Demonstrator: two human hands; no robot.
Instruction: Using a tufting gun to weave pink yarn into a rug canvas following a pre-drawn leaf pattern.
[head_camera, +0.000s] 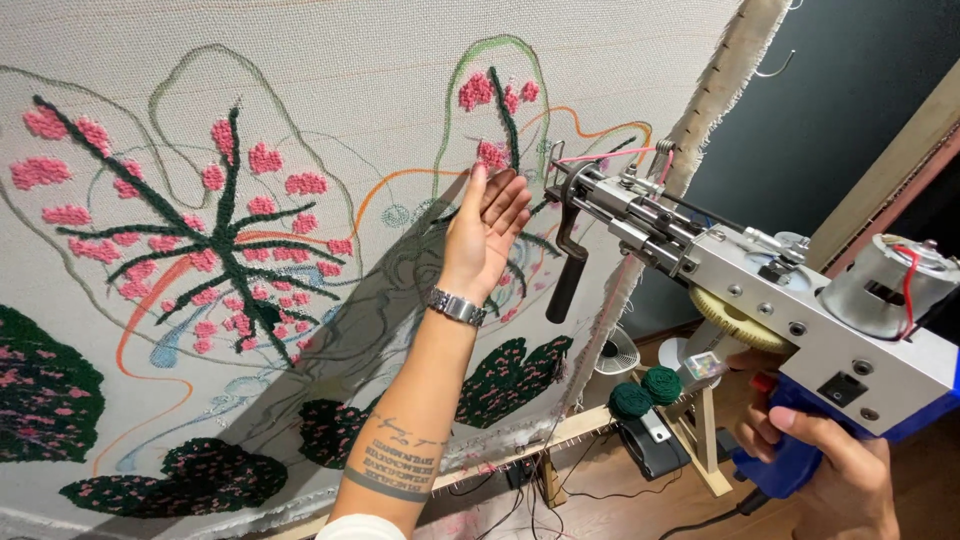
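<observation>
Right hand (820, 470) at 4 o'clock is sitting closest to the lens, fingers wrapping tight around the blue grip of the tufting gun (760, 290). Gun body is running from 4 o'clock up toward centre, needle end touching or just off the cloth, can't tell which. Pink yarn (600, 155) is feeding into its tip. Left hand (485, 235) at centre is lying flat, fingers straight and close together, fingertips (480, 172) touching a pink tuft on the stretched tufting cloth (330, 90). Wristwatch (455, 306) is sitting on that wrist. Cloth is filling 9 to 12 o'clock, showing pink and dark green flower tufts. Green yarn balls (645, 392) are resting on the wooden frame (590, 425) at 5 o'clock.
</observation>
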